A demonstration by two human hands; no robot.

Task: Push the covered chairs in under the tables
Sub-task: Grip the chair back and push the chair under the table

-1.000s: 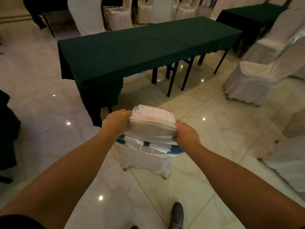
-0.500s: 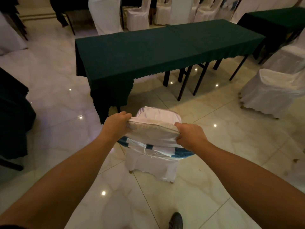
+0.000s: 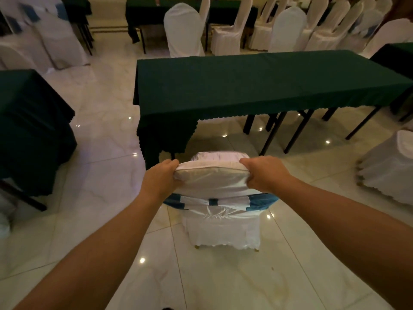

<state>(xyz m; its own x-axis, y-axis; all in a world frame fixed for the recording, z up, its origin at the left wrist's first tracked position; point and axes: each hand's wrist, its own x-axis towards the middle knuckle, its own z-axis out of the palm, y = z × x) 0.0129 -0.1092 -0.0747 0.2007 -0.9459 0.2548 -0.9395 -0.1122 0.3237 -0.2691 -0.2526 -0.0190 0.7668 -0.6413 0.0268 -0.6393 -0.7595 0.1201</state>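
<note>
covered chair (image 3: 221, 186) now squared to table (image 3: 257, 83), both hands gripping

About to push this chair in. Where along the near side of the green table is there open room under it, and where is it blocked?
Under the green table, the gap between the draped left corner and the first black legs is open, just ahead of the held chair. Farther right, folding legs crowd it. Both hands, left hand and right hand, grip the chair back.
</note>
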